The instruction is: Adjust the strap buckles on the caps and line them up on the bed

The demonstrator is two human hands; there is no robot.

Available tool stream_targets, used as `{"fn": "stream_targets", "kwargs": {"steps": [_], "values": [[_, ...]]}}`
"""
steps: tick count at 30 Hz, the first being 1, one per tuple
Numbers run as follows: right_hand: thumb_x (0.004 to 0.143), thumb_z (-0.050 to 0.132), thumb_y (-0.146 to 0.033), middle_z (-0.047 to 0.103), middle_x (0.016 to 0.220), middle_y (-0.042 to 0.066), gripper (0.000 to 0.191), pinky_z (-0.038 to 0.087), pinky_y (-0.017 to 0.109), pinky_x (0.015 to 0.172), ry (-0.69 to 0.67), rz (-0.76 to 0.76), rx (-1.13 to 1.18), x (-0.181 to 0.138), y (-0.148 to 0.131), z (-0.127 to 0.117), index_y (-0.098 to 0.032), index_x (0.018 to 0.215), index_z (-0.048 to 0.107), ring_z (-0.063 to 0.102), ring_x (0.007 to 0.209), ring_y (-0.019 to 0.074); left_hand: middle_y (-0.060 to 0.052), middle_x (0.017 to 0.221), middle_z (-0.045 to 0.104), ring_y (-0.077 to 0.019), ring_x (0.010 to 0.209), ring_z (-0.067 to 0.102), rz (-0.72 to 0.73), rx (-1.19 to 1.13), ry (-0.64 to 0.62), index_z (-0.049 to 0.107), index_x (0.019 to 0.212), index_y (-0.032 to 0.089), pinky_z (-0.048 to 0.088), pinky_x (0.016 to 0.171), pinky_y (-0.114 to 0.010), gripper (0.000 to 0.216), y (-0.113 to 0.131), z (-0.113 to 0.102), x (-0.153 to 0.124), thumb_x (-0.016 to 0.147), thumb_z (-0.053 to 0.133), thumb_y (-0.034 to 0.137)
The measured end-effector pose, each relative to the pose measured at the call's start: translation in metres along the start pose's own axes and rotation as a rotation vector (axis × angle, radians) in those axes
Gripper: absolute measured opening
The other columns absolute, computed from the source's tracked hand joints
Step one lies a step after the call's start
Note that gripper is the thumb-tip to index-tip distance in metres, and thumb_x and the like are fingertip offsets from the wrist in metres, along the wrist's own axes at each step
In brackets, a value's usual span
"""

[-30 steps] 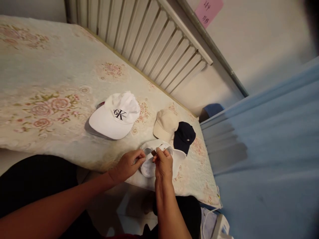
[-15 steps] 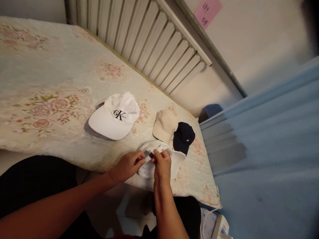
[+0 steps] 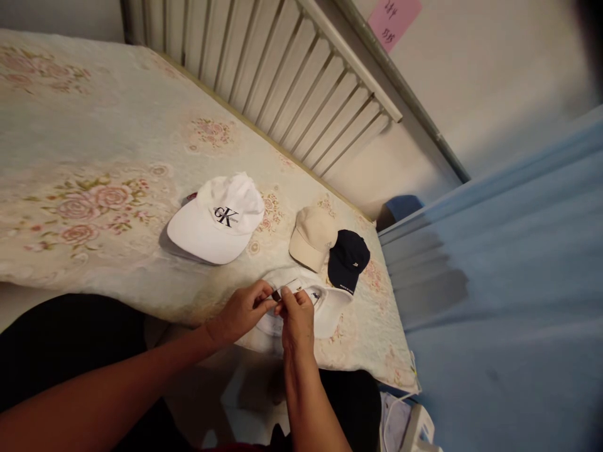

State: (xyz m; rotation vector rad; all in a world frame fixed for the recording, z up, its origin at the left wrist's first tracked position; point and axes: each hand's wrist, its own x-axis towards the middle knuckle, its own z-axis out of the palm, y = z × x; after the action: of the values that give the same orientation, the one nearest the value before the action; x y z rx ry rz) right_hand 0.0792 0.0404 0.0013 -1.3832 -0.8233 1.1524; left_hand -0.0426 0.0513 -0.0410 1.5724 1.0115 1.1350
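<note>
A white cap (image 3: 325, 307) lies upside down at the near edge of the flowered mattress (image 3: 94, 157). My left hand (image 3: 242, 309) and my right hand (image 3: 296, 317) meet over its back and pinch its adjusting strap between fingertips; a small dark buckle shows between them. Further back sit a white cap with a black logo (image 3: 217, 218), a beige cap (image 3: 311, 237) and a navy cap (image 3: 347, 259), the last two touching.
A metal bed rail (image 3: 301, 75) runs along the mattress's far side, with a pale wall and a pink note (image 3: 393, 19) behind. A blue curtain (image 3: 509, 282) hangs at the right. My dark-clothed legs are below the mattress edge.
My right hand has slid left along the strap towards my left hand, so the two now touch. The white cap has shifted slightly under them. The other caps have not moved.
</note>
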Motion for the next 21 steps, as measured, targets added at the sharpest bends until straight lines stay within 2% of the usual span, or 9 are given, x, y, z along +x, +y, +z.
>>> {"fn": "stream_targets", "kwargs": {"steps": [6,14,18,21], "values": [[0.066,0.074,-0.038,0.054,0.051,-0.006,0.030,0.037,0.024,0.051,-0.026,-0.040,-0.161,-0.0045,0.0027,-0.0003,-0.018,0.064,0.052,0.048,0.048,0.0091,0.005,0.062,0.058,-0.0099,0.056,0.051,-0.028,0.011,-0.023,0.050,0.079,0.019,0.035,0.054,-0.022,0.007,0.0022,-0.0015,0.0012,0.084,0.050,0.024],[0.070,0.069,-0.040,0.049,0.047,-0.007,0.033,0.033,0.023,0.048,0.067,-0.056,-0.273,-0.0055,0.0088,0.0035,-0.020,0.057,0.047,0.043,0.047,0.0087,0.006,0.060,0.057,-0.0094,0.056,0.050,0.008,0.024,-0.027,0.050,0.077,0.019,0.036,0.056,-0.022,0.008,0.0014,-0.0008,0.0000,0.085,0.049,0.022],[0.072,0.069,-0.043,0.052,0.049,-0.006,0.033,0.035,0.024,0.051,0.013,-0.053,-0.207,-0.0050,0.0079,0.0016,-0.019,0.060,0.049,0.046,0.048,0.0094,0.005,0.061,0.057,-0.0095,0.056,0.050,-0.006,0.002,-0.033,0.050,0.077,0.019,0.036,0.056,-0.022,0.010,0.0030,-0.0011,0.0001,0.085,0.050,0.025],[0.078,0.062,-0.047,0.054,0.049,-0.005,0.033,0.038,0.025,0.054,-0.037,-0.023,-0.082,-0.0041,0.0056,-0.0010,-0.019,0.064,0.052,0.048,0.048,0.0102,0.006,0.060,0.054,-0.0094,0.056,0.048,-0.014,0.018,-0.023,0.050,0.077,0.019,0.034,0.055,-0.022,0.011,0.0031,-0.0008,0.0008,0.085,0.052,0.027]]}}
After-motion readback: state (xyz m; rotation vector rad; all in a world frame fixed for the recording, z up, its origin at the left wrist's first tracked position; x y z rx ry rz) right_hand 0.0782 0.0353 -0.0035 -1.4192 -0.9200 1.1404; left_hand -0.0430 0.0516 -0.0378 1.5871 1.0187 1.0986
